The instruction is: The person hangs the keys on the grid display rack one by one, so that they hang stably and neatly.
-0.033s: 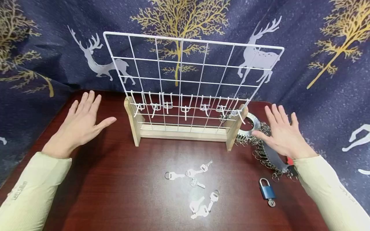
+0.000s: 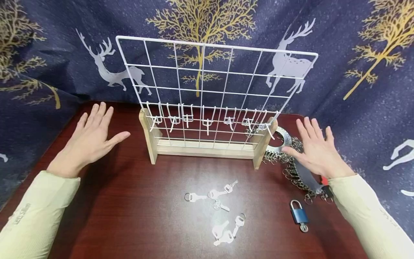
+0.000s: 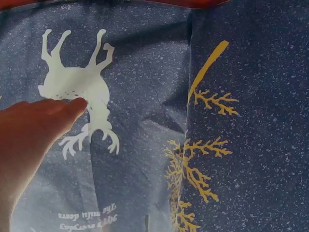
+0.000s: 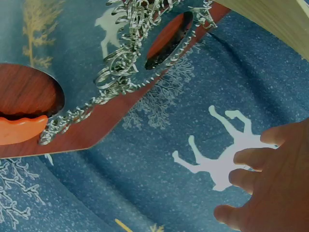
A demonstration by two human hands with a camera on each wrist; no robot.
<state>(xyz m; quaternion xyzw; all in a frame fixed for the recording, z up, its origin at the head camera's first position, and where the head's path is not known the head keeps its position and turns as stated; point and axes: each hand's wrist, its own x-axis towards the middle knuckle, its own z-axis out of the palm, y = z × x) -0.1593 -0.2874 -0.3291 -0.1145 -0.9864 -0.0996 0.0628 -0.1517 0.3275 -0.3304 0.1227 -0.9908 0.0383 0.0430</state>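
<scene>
My left hand (image 2: 88, 140) is held out over the left side of the table, fingers straight, thumb spread, holding nothing. My right hand (image 2: 318, 153) is spread the same way on the right, above a shiny metal plate (image 2: 306, 175) fringed with small rings. Between the hands stands a white wire grid rack (image 2: 217, 45) on a wooden base (image 2: 207, 151), with several white hooks (image 2: 207, 123) along its lower part. Several silver keys (image 2: 221, 205), some with rings, lie in front of it. A blue padlock (image 2: 299, 215) with a key in its bottom lies at the right.
The dark red table (image 2: 129, 208) ends at a blue cloth backdrop (image 2: 239, 21) printed with deer and trees. In the right wrist view, the ringed plate shows round openings and an orange part (image 4: 21, 130) near the table's edge.
</scene>
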